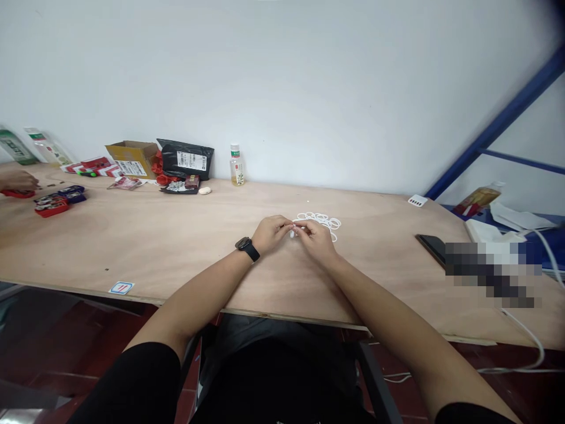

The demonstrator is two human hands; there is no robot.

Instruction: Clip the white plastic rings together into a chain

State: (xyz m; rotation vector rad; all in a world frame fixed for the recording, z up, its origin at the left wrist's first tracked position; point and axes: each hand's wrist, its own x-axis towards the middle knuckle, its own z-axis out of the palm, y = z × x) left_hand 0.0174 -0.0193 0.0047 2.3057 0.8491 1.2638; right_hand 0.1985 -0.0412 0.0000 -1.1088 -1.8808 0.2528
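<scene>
A co-worker's hand (17,181) rested at far left beside red plastic trays (50,207) on a pale plywood workbench (154,235), past a brown cardboard box (132,159), a black plastic parcel (188,160) and a clear plastic bottle (236,168) set by the wall. At centre, the person's left hand (269,232), with a black smartwatch (249,248) on its wrist, and right hand (315,241) curled nearly closed, fingertips meeting over a small white piece (292,234), though the exact hold was too small to tell. A loose heap of thin white rubber rings (320,222) lay on the wood just beyond the right hand. Keeping both hands low and close together appeared to steady such fine fingertip work. Farther right lay a black smartphone (430,247), with a blue steel shelf frame (494,126) rising beyond
</scene>
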